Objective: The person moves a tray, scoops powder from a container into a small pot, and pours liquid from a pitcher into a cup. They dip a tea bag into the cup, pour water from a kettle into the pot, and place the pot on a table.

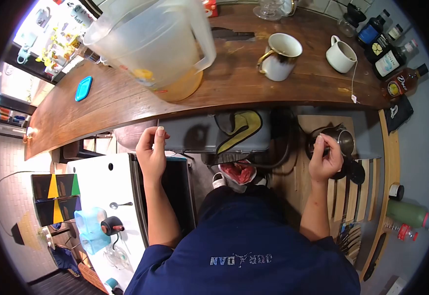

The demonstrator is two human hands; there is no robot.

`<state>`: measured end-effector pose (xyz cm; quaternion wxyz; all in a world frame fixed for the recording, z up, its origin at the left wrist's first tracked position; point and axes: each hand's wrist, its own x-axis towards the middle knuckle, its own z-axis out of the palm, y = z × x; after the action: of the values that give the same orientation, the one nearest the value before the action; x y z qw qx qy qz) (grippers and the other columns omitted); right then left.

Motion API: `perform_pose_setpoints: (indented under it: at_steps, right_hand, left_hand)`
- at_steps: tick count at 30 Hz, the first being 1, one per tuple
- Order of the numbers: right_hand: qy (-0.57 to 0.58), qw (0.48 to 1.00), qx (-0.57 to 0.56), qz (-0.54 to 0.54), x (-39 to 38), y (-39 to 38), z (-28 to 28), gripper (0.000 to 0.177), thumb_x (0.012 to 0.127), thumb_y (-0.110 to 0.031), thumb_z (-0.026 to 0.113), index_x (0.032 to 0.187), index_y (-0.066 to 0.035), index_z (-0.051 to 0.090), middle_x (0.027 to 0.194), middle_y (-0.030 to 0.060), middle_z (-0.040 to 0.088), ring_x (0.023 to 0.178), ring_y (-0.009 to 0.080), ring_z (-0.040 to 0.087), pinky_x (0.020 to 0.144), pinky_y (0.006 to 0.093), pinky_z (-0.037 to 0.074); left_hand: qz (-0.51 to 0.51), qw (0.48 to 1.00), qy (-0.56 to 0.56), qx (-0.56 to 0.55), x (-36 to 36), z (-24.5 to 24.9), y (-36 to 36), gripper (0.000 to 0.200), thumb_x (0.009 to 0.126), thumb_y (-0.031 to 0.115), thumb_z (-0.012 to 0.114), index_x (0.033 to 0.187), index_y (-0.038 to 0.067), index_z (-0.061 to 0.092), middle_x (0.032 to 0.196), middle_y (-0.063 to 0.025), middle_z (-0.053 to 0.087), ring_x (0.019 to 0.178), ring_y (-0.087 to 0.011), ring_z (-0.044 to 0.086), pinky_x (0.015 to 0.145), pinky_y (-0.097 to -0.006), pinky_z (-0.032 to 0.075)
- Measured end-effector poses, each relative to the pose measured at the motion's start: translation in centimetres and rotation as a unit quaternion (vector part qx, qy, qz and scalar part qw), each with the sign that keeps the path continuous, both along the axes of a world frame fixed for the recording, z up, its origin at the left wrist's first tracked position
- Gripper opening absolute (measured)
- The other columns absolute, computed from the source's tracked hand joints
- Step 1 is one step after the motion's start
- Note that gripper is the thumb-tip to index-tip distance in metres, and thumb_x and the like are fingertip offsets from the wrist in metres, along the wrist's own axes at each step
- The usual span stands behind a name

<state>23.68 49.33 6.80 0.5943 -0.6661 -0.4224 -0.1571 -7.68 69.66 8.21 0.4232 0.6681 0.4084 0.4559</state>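
Note:
My left hand (152, 153) is raised just below the front edge of the wooden counter (234, 91), its fingers curled in and the thumb pressed against them. Nothing shows in it. To the right, my right hand (326, 160) is also closed, thumb and fingertips together, with nothing visible in it. A large plastic pitcher (150, 49) with some yellowish liquid stands on the counter, above my left hand. Farther right are a white mug with gold trim (282, 56) and a white cup (341, 55), a tea-bag string hanging over its side. Neither hand touches these.
Several bottles (388, 61) line the counter's right end. A blue lid (83, 88) lies at the left. Below my right hand's level are a metal kettle (343, 139) and a slatted wooden rack (357, 191). A white cabinet top (121, 182) with a spoon (120, 204) is at my left.

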Motion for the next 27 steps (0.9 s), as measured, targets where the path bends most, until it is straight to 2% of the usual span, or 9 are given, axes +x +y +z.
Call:
perform_pose_setpoints:
  at_steps: [2,9,11,16,21,25,27]
  right_hand:
    - [0.008,1.0,-0.019,0.017,-1.7,1.3,0.1,0.005,0.08,0.005,0.06,0.085,0.005,0.062,0.074,0.0096,0.063,0.062,0.0145,0.056,0.058,0.0228,0.045]
    - [0.012,0.994,-0.066,0.085,-5.7,3.2,-0.4,0.004,0.08,0.004,0.06,0.083,0.004,0.063,0.073,0.0088,0.064,0.061,0.0134,0.057,0.057,0.0225,0.045]
    - [0.023,0.991,-0.068,0.11,-5.8,3.3,-0.5,0.004,0.08,0.003,0.06,0.083,0.004,0.063,0.071,0.0084,0.063,0.06,0.0125,0.057,0.056,0.0222,0.044]
    - [0.091,0.97,-0.103,0.198,-6.0,4.0,-1.9,0.003,0.08,0.003,0.061,0.082,0.004,0.063,0.066,0.0066,0.06,0.057,0.0091,0.054,0.055,0.02,0.042]
    - [0.081,0.94,-0.137,0.3,-7.5,5.2,-3.3,0.003,0.08,0.001,0.062,0.081,0.004,0.063,0.066,0.0046,0.06,0.059,0.0082,0.054,0.056,0.02,0.042]
    - [0.119,0.906,-0.167,0.369,-10.9,6.7,-3.5,0.005,0.082,-0.002,0.063,0.081,0.003,0.063,0.071,0.0035,0.061,0.062,0.0065,0.053,0.058,0.0198,0.043]
    - [0.111,0.891,-0.174,0.405,-13.6,7.8,-3.5,0.007,0.081,-0.004,0.064,0.083,0.003,0.064,0.071,0.0038,0.062,0.062,0.0067,0.053,0.059,0.0199,0.043]
  left_hand:
    - [-0.008,1.0,-0.001,-0.01,-0.9,-0.6,0.7,0.022,0.094,0.016,0.051,0.083,-0.001,0.057,0.07,-0.002,0.054,0.067,-0.0079,0.05,0.065,-0.0214,0.042]
    - [0.019,0.999,0.009,-0.049,-5.0,-1.4,0.9,0.025,0.095,0.019,0.05,0.083,-0.001,0.058,0.07,-0.0011,0.054,0.064,-0.0059,0.045,0.064,-0.0199,0.039]
    - [0.028,0.999,-0.016,-0.041,-6.4,-2.1,0.1,0.024,0.094,0.021,0.053,0.084,0.0,0.059,0.073,0.0012,0.057,0.063,-0.0026,0.044,0.057,-0.0172,0.035]
    - [0.138,0.989,-0.002,-0.059,-8.8,-2.7,-5.1,0.025,0.093,0.024,0.055,0.084,0.001,0.06,0.072,0.0003,0.058,0.065,-0.0049,0.049,0.058,-0.0186,0.038]
    - [0.238,0.968,-0.018,-0.079,-12.2,-3.2,-12.1,0.025,0.092,0.025,0.055,0.083,0.002,0.061,0.072,0.0003,0.058,0.065,-0.0046,0.049,0.058,-0.0183,0.039]
    - [0.341,0.936,-0.001,-0.085,-16.3,-2.2,-16.6,0.022,0.091,0.024,0.058,0.083,0.003,0.061,0.069,0.0019,0.056,0.062,-0.0033,0.046,0.055,-0.0174,0.036]
    - [0.427,0.897,0.051,-0.099,-19.3,-1.9,-18.3,0.02,0.091,0.021,0.058,0.088,0.002,0.061,0.076,0.0,0.057,0.064,-0.0042,0.046,0.059,-0.0184,0.037]
